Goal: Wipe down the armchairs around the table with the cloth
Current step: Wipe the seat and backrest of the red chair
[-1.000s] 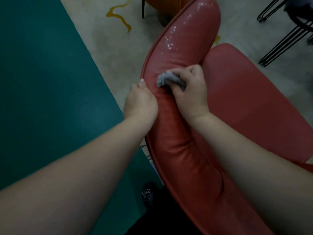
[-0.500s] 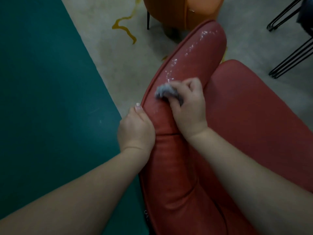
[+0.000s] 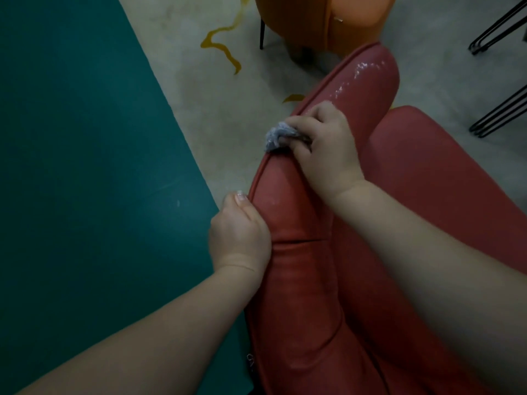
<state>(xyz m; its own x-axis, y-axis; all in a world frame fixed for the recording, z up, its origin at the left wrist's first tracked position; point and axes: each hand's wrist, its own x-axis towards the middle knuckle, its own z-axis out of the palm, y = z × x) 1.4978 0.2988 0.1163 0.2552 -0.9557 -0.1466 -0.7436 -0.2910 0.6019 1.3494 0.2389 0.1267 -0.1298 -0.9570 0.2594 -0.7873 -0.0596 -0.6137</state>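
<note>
A red leather armchair [image 3: 302, 280] fills the middle and right of the view, its padded top rail curving away from me. My right hand [image 3: 328, 146] grips a small crumpled grey cloth [image 3: 278, 135] and presses it on the rail's outer edge. Wet shiny streaks lie on the rail beyond the cloth. My left hand [image 3: 241, 235] grips the rail's left edge nearer to me, thumb on the piping. The seat cushion [image 3: 445, 178] lies to the right of the rail.
An orange armchair [image 3: 322, 21] with thin dark legs stands just beyond the red one. Black wire chair legs [image 3: 499, 109] stand at the right edge. A teal surface [image 3: 79, 166] covers the left side; pale floor with yellow squiggles runs between.
My right hand has slid the cloth across the rail to its outer left edge. My left hand has stayed gripping the rail's edge. The view has shifted so the orange chair shows more.
</note>
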